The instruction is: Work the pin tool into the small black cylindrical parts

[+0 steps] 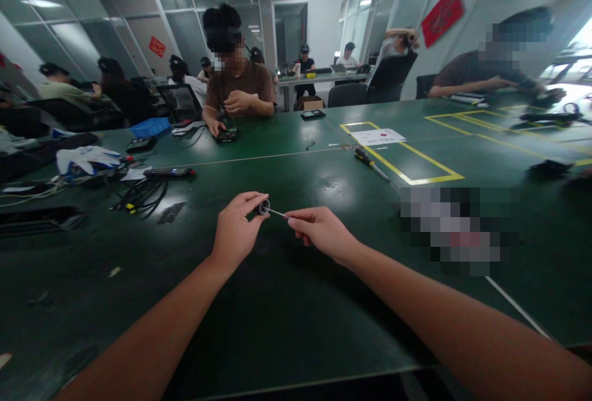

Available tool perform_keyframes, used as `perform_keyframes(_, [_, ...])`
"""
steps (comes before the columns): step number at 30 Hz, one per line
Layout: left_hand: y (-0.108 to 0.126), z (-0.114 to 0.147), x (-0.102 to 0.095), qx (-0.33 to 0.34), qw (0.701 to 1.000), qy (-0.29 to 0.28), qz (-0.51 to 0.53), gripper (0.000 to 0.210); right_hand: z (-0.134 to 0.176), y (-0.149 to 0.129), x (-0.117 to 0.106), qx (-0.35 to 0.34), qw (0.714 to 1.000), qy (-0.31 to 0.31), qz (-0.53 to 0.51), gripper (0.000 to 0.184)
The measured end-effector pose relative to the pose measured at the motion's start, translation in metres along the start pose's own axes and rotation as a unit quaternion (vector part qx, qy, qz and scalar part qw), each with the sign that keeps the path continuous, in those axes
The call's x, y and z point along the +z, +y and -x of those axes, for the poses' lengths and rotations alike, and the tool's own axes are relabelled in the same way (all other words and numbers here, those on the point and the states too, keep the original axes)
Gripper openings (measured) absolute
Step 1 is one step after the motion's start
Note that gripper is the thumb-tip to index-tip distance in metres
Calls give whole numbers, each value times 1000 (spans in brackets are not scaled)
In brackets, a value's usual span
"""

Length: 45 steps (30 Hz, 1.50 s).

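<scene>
Left hand (238,228) pinches a small ring (264,206) steady above the green surface (296,327) — right hand (319,231) grips a thin pin (277,212), its tip at the ring.

Two bare forearms reach forward over a wide green-matted table (287,327). The left hand (237,231) and right hand (321,231) meet near the table's middle, just above its surface; between them is a small black ring-ended part (263,206) on the left and a thin metal rod (277,212) on the right. To the left lie tangled black cables (141,194) and, behind them, white gloves (86,159). To the right, farther back, a yellow-and-black screwdriver (370,163) lies beside a yellow taped rectangle (402,154). Across the table, a seated person (235,86) faces the hands.
</scene>
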State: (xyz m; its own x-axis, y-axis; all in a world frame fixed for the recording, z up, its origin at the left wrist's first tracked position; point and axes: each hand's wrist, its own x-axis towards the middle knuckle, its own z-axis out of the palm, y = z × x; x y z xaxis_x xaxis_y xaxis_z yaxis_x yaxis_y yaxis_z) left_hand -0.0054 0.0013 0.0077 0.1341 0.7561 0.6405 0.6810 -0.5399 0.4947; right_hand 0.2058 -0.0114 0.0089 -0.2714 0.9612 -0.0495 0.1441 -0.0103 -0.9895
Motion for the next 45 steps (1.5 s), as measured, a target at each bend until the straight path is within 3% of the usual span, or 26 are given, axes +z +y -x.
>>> perform_keyframes(15, [1,-2,-1,6,1000,19,20,34,-1,-1,0,-1,999,-20,-37,25])
perform_keyframes(21, [1,-2,-1,60,997,12,-38,32,3,-4,2,-26,997,-28,66,26])
perform_keyframes(25, [-2,-4,-3,108,991,15,-71,31,6,-7,8,-8,994,-79,80,25])
perform_keyframes(31, [-9,-8,-5,36,998,15,-58,33,0,0,5,-6,995,-84,55,20])
perform_keyframes(38, [-6,-5,-2,42,997,-1,-57,31,1,-1,1,-6,989,-75,126,24])
perform_keyframes(45, [-5,-4,-2,28,998,-15,-54,32,5,-8,1,-61,979,-46,191,27])
